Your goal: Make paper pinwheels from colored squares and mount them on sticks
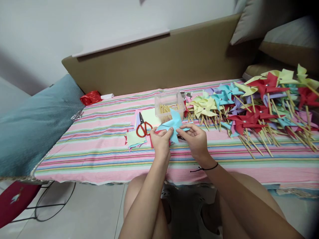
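A light blue paper pinwheel (pixel 175 122) is held up between my two hands, its blades folded and no stick visible on it. My left hand (pixel 161 139) pinches its left side with thumb and fingers. On the other side, my right hand (pixel 195 137) grips the right blade near the centre. Just behind the pinwheel stands a clear plastic box (pixel 170 98) of thin wooden sticks (pixel 165 109). Red-handled scissors (pixel 143 127) lie left of my left hand, partly over coloured paper sheets (pixel 152 114). Cut paper squares (pixel 136 137) are stacked close by.
Many finished pinwheels (pixel 245 122) on sticks are heaped to the right. A striped cloth (pixel 99 132) covers the seat. At the back left lie a red plastic bag (pixel 91 98) and a white roll (pixel 107 96). A red stool (pixel 18 200) stands on the floor at left.
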Demonstrator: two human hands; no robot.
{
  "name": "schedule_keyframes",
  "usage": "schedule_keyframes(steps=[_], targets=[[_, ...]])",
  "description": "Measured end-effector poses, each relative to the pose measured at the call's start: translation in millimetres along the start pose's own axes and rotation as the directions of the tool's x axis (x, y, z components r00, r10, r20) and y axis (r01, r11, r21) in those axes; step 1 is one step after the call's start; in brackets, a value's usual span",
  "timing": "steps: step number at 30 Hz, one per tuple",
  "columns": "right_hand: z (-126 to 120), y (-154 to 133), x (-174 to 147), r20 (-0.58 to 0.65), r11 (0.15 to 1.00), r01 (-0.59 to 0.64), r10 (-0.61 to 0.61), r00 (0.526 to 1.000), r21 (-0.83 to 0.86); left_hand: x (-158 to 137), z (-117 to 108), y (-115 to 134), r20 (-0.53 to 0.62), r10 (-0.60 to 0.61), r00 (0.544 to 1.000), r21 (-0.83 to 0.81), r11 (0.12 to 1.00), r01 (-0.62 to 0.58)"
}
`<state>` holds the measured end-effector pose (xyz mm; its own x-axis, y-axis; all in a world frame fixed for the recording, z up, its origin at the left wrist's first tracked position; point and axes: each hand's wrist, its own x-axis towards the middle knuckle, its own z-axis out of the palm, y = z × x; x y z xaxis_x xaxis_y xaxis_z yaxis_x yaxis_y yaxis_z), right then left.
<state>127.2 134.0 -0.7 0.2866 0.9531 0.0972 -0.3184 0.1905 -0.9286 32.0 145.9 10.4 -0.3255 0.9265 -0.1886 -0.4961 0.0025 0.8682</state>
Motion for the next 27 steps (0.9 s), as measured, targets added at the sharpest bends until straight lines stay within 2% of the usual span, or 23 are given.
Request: schedule_keyframes(steps=[4,7,13,18,27], targets=[[3,0,1,-0.091,0.996,-0.016,0.024,0.996,0.087,-5,2,1,0.0,-0.004,1.0,0.022,1.0,0.004],[2,-1,4,-0.113,0.995,-0.043,0.053,0.992,0.086,-7,3,2,0.006,-0.007,1.0,0.032,0.999,0.007],[-2,-3,7,-0.047,0.986,-0.14,0.145,0.988,0.094,-7,3,3,0.011,-0.019,1.0,0.046,0.999,0.018],[-4,-7,8,-0.044,0.975,-0.203,0.207,0.977,0.09,-7,3,3,0.01,-0.023,1.0,0.049,0.999,0.022],[-10,-5,12,0.012,0.974,-0.211,0.211,0.977,0.085,-9,4,5,0.008,-0.033,0.999,0.043,0.999,0.033]])
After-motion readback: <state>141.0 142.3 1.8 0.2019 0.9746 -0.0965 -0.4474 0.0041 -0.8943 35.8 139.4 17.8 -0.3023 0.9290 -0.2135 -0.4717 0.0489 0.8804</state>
